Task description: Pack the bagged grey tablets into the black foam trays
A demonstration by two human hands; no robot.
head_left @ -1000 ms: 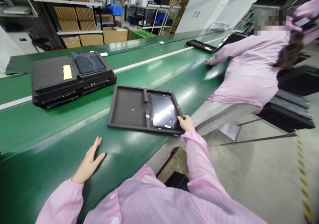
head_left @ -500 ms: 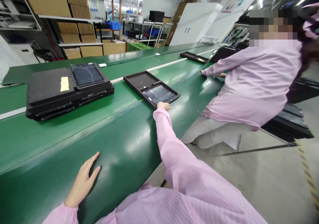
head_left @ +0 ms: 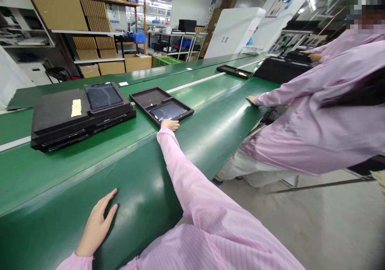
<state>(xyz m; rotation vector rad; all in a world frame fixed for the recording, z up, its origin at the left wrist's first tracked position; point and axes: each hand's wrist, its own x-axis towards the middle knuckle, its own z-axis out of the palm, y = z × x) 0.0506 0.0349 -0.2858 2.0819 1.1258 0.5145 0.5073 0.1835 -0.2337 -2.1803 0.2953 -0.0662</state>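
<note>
My right hand (head_left: 170, 125) reaches out and grips the near edge of a shallow black tray (head_left: 146, 97). In the tray's near compartment lies a flat dark glass panel (head_left: 169, 111); its far compartment shows bare. Low on the left, my left hand (head_left: 98, 224) rests over the green bench top (head_left: 132, 174), fingers stretched and thumb apart, with nothing in it. Left of the tray stands a stack of black trays (head_left: 57, 105), with a yellow label (head_left: 76, 107) and a tablet-like panel (head_left: 104, 95) on top.
Another black tray (head_left: 234, 71) lies further along the bench. A co-worker in a pink smock (head_left: 319, 113) leans at the right, one hand (head_left: 252, 99) on the bench edge. Shelves with cardboard boxes (head_left: 111, 67) and a white cabinet (head_left: 233, 31) stand behind.
My right hand has moved left with the tray, bringing it close to the stack. The co-worker at the right has shifted and leans further right. My left hand stays nearly still.
</note>
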